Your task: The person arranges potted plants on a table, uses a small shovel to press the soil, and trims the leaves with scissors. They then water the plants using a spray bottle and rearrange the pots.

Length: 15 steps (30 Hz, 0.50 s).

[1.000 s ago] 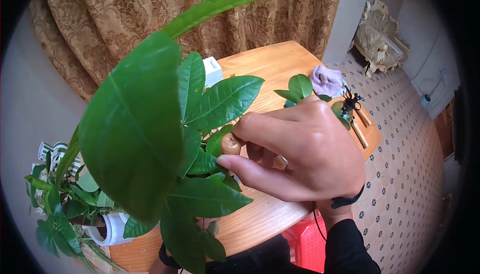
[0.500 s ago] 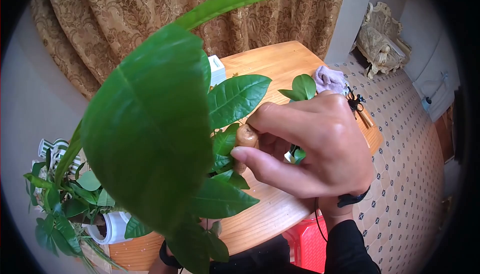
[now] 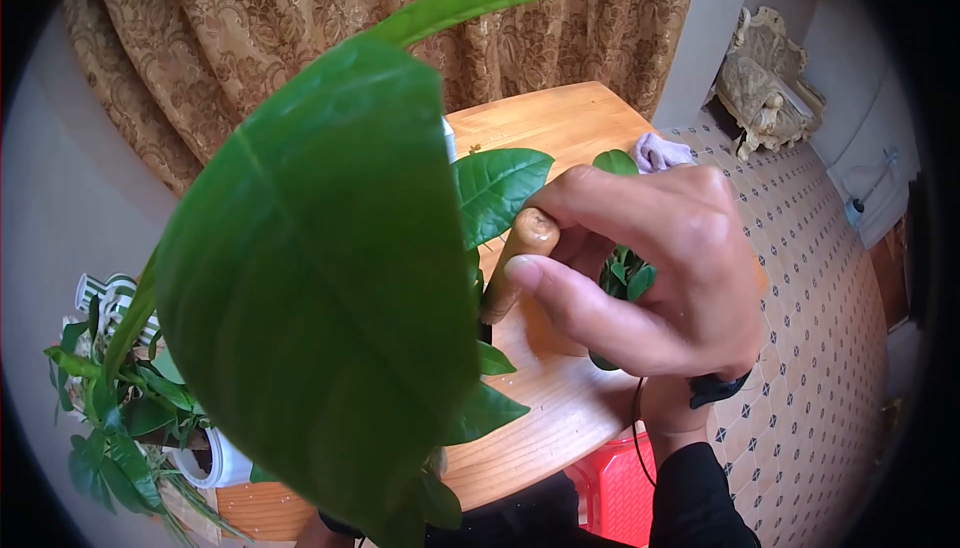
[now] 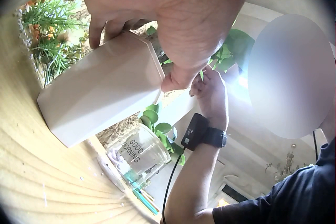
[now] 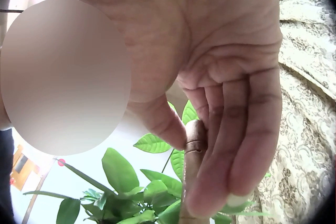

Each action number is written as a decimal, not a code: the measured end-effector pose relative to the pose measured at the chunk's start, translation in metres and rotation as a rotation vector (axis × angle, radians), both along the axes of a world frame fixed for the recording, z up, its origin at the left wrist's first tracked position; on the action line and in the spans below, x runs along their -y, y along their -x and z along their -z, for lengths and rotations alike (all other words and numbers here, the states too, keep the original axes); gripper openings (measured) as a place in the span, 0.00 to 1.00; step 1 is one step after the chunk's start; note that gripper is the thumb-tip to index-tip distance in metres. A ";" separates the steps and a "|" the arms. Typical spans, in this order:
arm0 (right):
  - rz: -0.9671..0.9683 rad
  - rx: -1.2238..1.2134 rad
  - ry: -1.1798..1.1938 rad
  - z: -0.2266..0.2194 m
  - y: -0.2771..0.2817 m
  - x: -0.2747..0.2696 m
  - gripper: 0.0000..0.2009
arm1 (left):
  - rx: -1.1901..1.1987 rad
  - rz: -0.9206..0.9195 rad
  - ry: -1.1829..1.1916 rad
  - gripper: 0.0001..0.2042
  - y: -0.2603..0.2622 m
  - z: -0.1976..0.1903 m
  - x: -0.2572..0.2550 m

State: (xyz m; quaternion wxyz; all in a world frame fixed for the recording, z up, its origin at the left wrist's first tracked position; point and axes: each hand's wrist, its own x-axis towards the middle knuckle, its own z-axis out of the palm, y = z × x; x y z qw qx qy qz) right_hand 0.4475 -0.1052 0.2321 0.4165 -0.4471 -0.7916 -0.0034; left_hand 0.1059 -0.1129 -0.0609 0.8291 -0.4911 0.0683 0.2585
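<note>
My right hand (image 3: 665, 258) pinches the cut top of a thick brown plant stem (image 3: 512, 270) between thumb and forefinger. The stem leans slightly, and green leaves (image 5: 152, 195) surround it in the right wrist view. A large glossy leaf (image 3: 330, 278) hangs close to the head camera and covers most of the plant. In the left wrist view my left hand (image 4: 181, 22) grips the rim of a tall pale planter (image 4: 105, 87) that stands on the wooden table. From the head that hand and the planter are hidden behind the leaf.
Left on the table (image 3: 510, 448) are a white pot (image 3: 228, 460) and a green-striped pot (image 3: 122, 296) with leafy plants. A clear GOOD MORNING cup (image 4: 139, 153) holds another plant. A lilac cloth (image 3: 660, 154) lies at the right; a red stool (image 3: 612, 483) is below.
My right hand has moved right and a little up, bringing the stem along; more of the stem shows. The large leaf has swung right across the smaller leaves.
</note>
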 end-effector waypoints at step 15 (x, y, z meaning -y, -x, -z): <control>-0.140 0.055 0.059 0.006 -0.005 -0.019 0.08 | -0.621 0.208 -1.380 0.14 -0.029 -0.050 0.002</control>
